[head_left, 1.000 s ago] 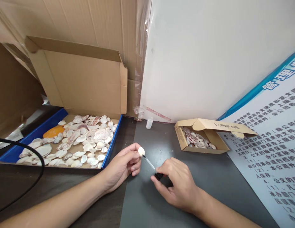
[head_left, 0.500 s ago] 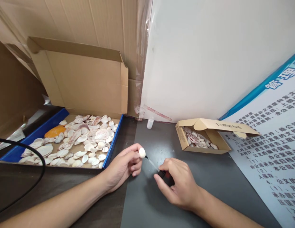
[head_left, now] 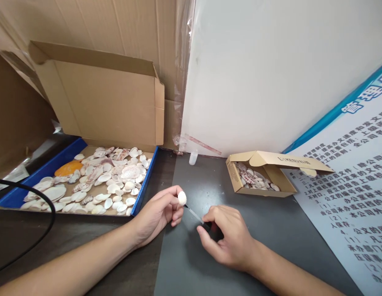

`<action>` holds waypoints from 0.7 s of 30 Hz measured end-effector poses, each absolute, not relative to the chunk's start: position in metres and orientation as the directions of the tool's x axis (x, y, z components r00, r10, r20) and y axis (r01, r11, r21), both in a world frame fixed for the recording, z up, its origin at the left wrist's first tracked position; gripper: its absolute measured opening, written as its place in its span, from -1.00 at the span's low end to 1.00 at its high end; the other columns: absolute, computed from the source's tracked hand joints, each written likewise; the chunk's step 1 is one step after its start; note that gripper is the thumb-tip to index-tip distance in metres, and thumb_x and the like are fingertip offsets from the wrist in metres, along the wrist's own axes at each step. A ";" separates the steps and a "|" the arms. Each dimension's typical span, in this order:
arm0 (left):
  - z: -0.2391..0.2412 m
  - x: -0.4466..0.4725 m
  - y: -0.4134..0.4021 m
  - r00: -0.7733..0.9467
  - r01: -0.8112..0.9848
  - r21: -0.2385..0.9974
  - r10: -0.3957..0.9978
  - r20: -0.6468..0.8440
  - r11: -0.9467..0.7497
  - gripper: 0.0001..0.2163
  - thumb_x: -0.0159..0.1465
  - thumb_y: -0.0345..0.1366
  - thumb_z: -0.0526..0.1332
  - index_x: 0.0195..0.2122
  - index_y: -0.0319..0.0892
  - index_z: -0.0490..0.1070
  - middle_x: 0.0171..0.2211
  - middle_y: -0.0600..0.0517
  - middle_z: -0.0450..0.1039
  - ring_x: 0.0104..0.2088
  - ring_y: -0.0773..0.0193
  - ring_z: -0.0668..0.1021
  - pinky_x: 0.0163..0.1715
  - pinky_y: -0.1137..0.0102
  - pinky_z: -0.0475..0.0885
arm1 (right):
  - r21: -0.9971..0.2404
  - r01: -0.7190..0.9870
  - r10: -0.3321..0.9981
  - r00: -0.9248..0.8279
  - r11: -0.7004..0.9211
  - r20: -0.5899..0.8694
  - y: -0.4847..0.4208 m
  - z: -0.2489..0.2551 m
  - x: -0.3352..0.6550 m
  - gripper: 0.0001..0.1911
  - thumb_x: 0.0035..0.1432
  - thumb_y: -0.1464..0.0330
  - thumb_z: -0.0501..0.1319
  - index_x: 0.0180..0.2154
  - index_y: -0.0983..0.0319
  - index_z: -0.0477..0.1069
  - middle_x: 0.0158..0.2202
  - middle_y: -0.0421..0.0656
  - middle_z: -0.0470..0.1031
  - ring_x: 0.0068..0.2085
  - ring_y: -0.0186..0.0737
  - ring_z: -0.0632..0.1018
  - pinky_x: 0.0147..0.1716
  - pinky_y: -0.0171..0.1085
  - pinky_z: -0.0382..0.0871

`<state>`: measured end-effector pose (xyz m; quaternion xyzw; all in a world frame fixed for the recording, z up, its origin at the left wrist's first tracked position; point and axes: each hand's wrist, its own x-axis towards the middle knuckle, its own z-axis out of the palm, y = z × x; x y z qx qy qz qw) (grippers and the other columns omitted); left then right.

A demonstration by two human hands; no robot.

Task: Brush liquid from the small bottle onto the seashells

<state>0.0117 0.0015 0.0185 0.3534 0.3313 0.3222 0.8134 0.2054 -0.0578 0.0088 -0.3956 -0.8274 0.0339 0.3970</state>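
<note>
Between the thumb and fingers of my left hand [head_left: 162,211] is a small white ribbed seashell [head_left: 182,198], held up above the dark table. My right hand [head_left: 228,234] is closed round the black handle of a screwdriver [head_left: 194,214]. Its bright shank points up and left, and its dark tip meets the lower right edge of the shell; whether it presses in I cannot tell. Most of the handle is hidden in my palm.
A blue-edged cardboard box [head_left: 143,181] at left, lid raised, holds many seashells [head_left: 117,181]. A smaller carton [head_left: 265,191] with more shells stands at right. A small whitish plastic piece [head_left: 193,157] stands near the wall. A black cable [head_left: 52,222] loops at far left; a printed poster [head_left: 348,205] lies right.
Both hands keep nearly the same pose, with the screwdriver tip still at the shell. The whole view has shifted slightly, so things appear a little further left and up.
</note>
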 end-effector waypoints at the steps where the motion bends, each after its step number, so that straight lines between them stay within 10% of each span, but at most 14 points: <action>1: 0.019 0.012 0.002 0.577 -0.279 0.791 0.754 -0.315 0.544 -0.92 0.11 -0.37 0.20 -0.43 -0.17 0.27 -0.61 0.17 0.15 -0.61 0.42 0.23 -0.59 0.50 0.15 | -0.376 0.619 0.677 -0.367 0.689 0.638 -0.058 0.009 0.205 -0.92 0.23 0.42 0.15 -0.33 0.17 0.25 -0.58 -0.31 0.32 -0.62 -0.35 0.32 -0.58 -0.32 0.16; 21: 0.017 0.012 0.003 0.576 -0.248 0.800 0.747 -0.332 0.546 -0.86 0.08 -0.31 0.26 -0.42 -0.19 0.28 -0.62 0.21 0.10 -0.61 0.48 0.14 -0.58 0.51 0.03 | -0.390 0.542 0.631 -0.380 0.744 0.676 -0.058 0.008 0.205 -0.93 0.28 0.43 0.16 -0.30 0.20 0.37 -0.56 -0.26 0.45 -0.61 -0.34 0.41 -0.55 -0.32 0.26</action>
